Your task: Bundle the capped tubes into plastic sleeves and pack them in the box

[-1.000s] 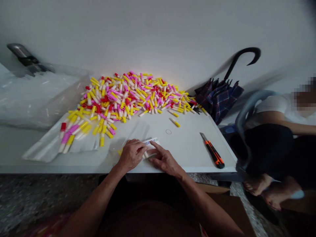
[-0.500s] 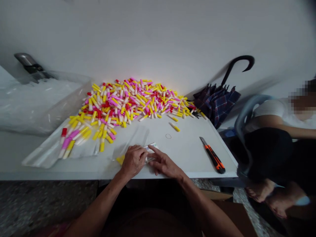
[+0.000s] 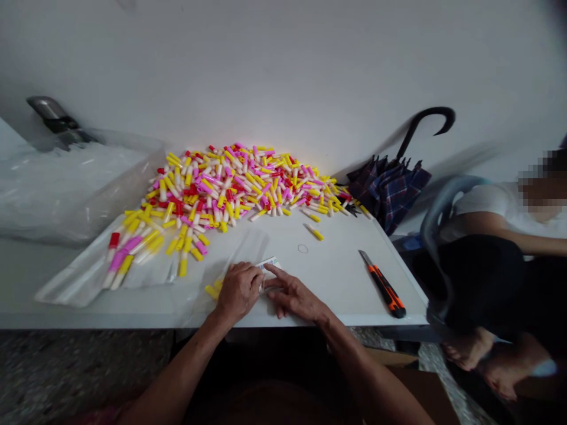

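Note:
My left hand [image 3: 241, 289] is closed, its fingers curled on a clear plastic bag [image 3: 245, 245] near the table's front edge. Yellow-capped tubes [image 3: 212, 290] show in the bag beside that hand. A white card with small print [image 3: 269, 263] pokes out between my hands, its lower part covered. My right hand [image 3: 292, 295] lies against the card with its fingers stretched and apart. Behind them spreads a big pile of small white tubes with yellow, pink and red caps [image 3: 239, 183]. One yellow-capped tube [image 3: 313, 232] lies apart from the pile.
An orange and black utility knife [image 3: 384, 286] lies at right, blade out. Left are a filled clear bag [image 3: 126, 260] of tubes and a large plastic sack [image 3: 71, 195]. A plaid umbrella [image 3: 390, 186] leans on the wall. Another person [image 3: 491, 206] sits at right.
The whole view has shifted slightly downward. My hands keep nearly the same pose on the bag and card; the yellow tubes beside my left hand show a little more.

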Available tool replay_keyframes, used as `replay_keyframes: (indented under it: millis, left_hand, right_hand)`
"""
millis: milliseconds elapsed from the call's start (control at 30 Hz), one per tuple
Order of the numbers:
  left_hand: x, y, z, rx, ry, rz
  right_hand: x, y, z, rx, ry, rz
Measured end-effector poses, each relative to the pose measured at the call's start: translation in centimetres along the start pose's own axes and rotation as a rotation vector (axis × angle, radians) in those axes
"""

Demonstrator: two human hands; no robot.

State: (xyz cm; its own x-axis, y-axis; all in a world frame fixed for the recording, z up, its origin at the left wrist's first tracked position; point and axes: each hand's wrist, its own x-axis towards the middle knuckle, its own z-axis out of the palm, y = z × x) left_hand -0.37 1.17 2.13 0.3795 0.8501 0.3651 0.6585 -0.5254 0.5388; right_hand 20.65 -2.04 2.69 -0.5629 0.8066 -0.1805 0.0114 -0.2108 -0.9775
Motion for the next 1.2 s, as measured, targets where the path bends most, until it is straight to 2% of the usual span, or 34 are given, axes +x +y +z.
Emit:
replay_keyframes:
  millis: [67,133,200,267,367,467,567,633,733,967,1067,1200]
  left_hand:
    - [0.0,-0.3,-0.1,-0.038,-0.014,-0.01]
    - [0.0,-0.5,-0.2,-0.076,-0.028,-0.016]
    - [0.0,-0.7,-0.3,-0.091,-0.034,-0.015]
    - [-0.1,-0.7,-0.3,-0.087,-0.034,-0.019]
    - [-0.1,-0.6,-0.2,-0.074,-0.028,-0.036]
    - [-0.2,-0.6,-0.1,-0.075,-0.025,-0.038]
    - [-0.3,-0.6,-0.1,-0.071,-0.031,-0.038]
    - [-0.3,-0.6,-0.1,-0.057,-0.035,-0.043]
    - [-0.3,-0.6,-0.1,-0.052,-0.033,-0.039]
    - [-0.4,-0.7,0.0,-0.056,-0.016,-0.009]
    - [-0.4,-0.8,0.0,-0.057,-0.014,-0.013]
    - [-0.5,-0.7,0.1,-0.061,-0.017,-0.023]
  right_hand:
    - [0.4,-0.1,-1.1,-0.031,-0.041,0.013]
    - [1.7,-0.6,-3.0,-0.149,0.084,-0.029]
    - [3.8,-1.5,-5.9,-0.375,0.413,-0.094]
    - [6.5,-2.6,-9.2,-0.659,0.717,-0.044]
    - [10.5,-4.2,-13.4,-0.802,0.844,-0.008]
    - [13.7,-4.8,-15.6,-0.914,0.859,0.034]
    - [15.6,-4.8,-16.0,-1.009,0.836,0.075]
    - [15.7,-4.7,-16.0,-1.054,0.823,0.092]
    - [14.2,-4.7,-16.0,-1.099,0.829,0.094]
    - [8.4,-3.6,-16.1,-1.132,0.907,0.081]
    - [8.2,-3.2,-15.8,-1.118,0.953,0.103]
    - [9.9,-3.6,-15.0,-1.101,0.96,0.04]
